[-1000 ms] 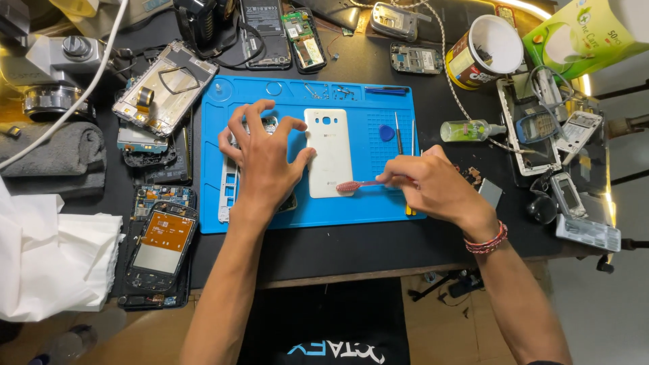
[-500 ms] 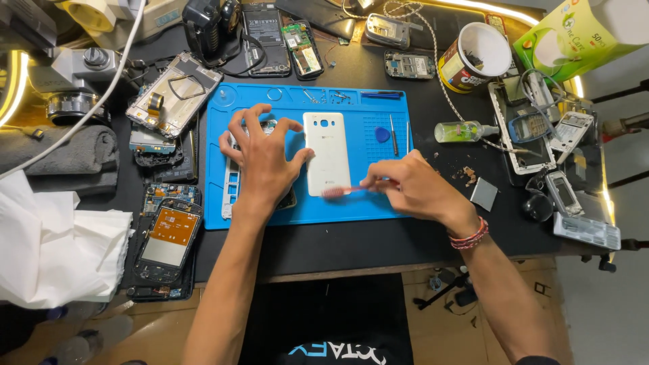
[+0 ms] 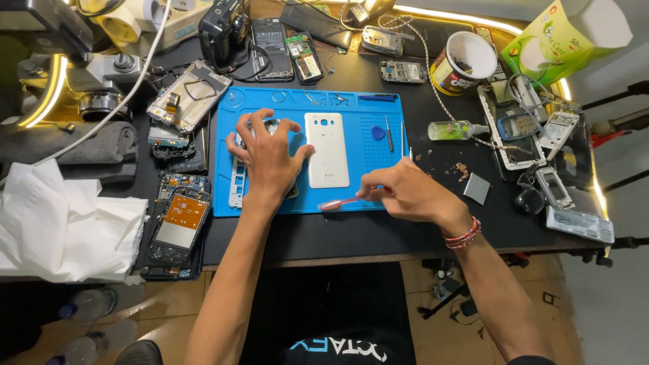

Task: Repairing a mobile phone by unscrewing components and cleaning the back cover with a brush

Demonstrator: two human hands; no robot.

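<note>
Left hand [image 3: 267, 159] lies flat, fingers spread, pressing down on an opened phone [image 3: 260, 162] at the left part of the blue mat [image 3: 378, 182]. Most of the phone is hidden under the palm; only a pale frame edge and some dark insides show. Long axis appears to run away from the person, top end toward the far side of the bench.

Just beside it, to the right: a white back cover [image 3: 327, 149] lying flat, same orientation, thumb tip close to its left edge.

Right hand [image 3: 405, 196] is pinched shut on a small pink brush [image 3: 341, 202]. Brush lies roughly crosswise, head pointing left, low over the mat's near edge.

Handling judgement: the phone is light, stiff, but fragile with its insides bared; best held by the frame edges, pressed flat. The cover is thin and smooth and likely slides easily. The brush is light and held near its tail end.
</note>
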